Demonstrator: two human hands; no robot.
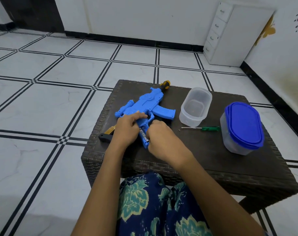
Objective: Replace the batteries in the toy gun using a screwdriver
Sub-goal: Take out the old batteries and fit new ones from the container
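Note:
A blue toy gun with a yellow and black muzzle lies flat on the dark woven table. Its grip points toward me, and the battery compartment in the grip is uncovered, with a battery showing inside. My left hand holds the gun body just left of the grip, fingers curled over it. My right hand has its fingertips curled at the battery in the grip; what they pinch is hidden. A green-handled screwdriver lies on the table to the right, untouched.
An open clear plastic container stands right of the gun. A second container with blue lids stands at the table's right side. The gun's black and yellow stock juts over the left edge. A white drawer unit stands by the far wall.

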